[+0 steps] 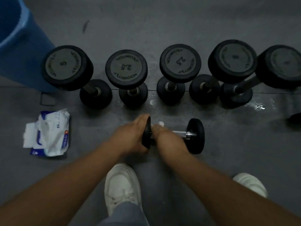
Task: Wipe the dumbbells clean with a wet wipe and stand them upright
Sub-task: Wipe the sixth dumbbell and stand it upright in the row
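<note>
The small dumbbell [195,136] is lying on its side on the grey floor [162,22], straight ahead of your feet, handle running left to right. Your left hand [130,137] is gripping its left head, fingers curling over the rim. Your right hand [164,136] is closing round the handle just beside that head, with a bit of the white wet wipe [161,123] showing past the fingers; the two hands are nearly touching.

Beyond it, five bigger dumbbells are standing on end in a row: the one marked 5 [65,66], two marked 2.5 [127,66] [180,60], and two more to the right [232,58] [283,66] whose numbers are too blurred to read. The wipe pack [48,132] is lying open to your left, near a blue bin [19,46]. Your white shoes [122,185] [250,183] are showing below.
</note>
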`<state>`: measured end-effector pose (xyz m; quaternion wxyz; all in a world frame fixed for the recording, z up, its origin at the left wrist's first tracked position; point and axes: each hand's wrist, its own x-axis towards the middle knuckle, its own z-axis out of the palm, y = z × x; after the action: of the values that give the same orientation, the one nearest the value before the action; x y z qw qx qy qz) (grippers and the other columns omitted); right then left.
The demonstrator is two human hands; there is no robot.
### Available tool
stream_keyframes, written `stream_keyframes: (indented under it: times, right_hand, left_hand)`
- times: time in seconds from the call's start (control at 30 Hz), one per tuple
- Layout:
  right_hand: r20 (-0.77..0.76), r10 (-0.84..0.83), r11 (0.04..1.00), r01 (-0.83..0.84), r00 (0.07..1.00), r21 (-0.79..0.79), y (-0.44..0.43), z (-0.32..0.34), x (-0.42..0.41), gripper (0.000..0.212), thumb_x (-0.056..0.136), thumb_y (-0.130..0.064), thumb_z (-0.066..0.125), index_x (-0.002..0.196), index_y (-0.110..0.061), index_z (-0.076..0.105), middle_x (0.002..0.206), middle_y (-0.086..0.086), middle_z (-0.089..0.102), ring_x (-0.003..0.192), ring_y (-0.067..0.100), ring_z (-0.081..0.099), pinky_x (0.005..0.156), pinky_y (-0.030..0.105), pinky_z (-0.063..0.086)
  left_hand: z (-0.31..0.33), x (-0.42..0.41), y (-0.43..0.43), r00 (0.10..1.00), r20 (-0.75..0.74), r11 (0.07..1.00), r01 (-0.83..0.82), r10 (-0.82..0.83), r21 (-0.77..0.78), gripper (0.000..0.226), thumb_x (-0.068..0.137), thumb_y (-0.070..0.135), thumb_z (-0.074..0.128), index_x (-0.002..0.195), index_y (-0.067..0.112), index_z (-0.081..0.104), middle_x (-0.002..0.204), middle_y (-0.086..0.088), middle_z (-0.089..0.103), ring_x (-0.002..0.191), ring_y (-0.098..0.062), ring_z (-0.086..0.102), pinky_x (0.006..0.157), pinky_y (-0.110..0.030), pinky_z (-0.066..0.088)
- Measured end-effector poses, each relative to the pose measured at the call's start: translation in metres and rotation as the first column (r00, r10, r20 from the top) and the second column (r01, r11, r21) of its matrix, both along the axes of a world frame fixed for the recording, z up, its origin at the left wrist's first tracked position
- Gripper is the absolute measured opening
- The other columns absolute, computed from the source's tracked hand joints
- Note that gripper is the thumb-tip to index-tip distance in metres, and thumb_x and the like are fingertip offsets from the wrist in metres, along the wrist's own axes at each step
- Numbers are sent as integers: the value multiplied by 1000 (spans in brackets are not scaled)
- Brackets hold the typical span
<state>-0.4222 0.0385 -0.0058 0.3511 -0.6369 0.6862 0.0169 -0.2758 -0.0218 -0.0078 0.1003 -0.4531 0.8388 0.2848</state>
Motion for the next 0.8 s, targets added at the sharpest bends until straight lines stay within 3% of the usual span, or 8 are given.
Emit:
stream_keyframes:
  times: [0.1,0.2,0.33,0.53,0.67,0.8]
  right_hand:
    - [-22,-29,997,30,999,76,-23,5,-13,22,92,-27,52,112,-26,61,112,6,66,104,29,62,81,32,45]
    - [-77,11,1000,-11,997,5,-15,8,-16,20,89,-27,57,108,-27,60,109,4,64,101,27,61,71,30,38]
    - [-113,131,991,-135,985,-24,-18,8,-19,21,90,-32,58,110,-25,59,110,4,63,103,27,61,71,29,36]
    - [-21,-3,993,1,1000,-118,9,5,-9,17,97,-29,46,108,-27,59,107,3,65,99,26,63,70,30,37]
    - [-103,75,996,-70,992,49,-19,7,-11,25,92,-23,56,116,-18,61,119,5,63,110,26,61,80,32,42]
    - [-165,134,986,-148,977,-77,-6,11,-8,24,96,-17,48,117,-17,61,115,6,63,103,25,63,72,32,40]
  left_hand:
    - [2,-1,-10,1000,-1,996,2,-2,93,114,51,47,84,144,30,20,145,6,40,111,-24,60,84,-34,51]
    - [4,-3,-4,1000,-10,997,8,-7,79,115,55,45,85,147,29,20,148,9,35,113,-23,59,84,-31,48]
    - [1,-3,14,1000,-3,1000,31,-31,-5,116,57,42,86,149,23,18,151,7,27,112,-25,57,78,-33,49]
    - [-4,3,33,997,-64,999,-39,40,15,122,64,35,85,156,25,5,164,8,6,137,-18,41,95,-34,48]
    - [-3,1,33,997,-62,998,-54,55,15,125,62,35,87,156,25,5,164,9,6,141,-15,35,99,-33,46]
    - [-2,2,29,998,-37,998,-57,57,10,124,63,37,84,155,29,1,164,12,5,137,-16,41,92,-32,48]
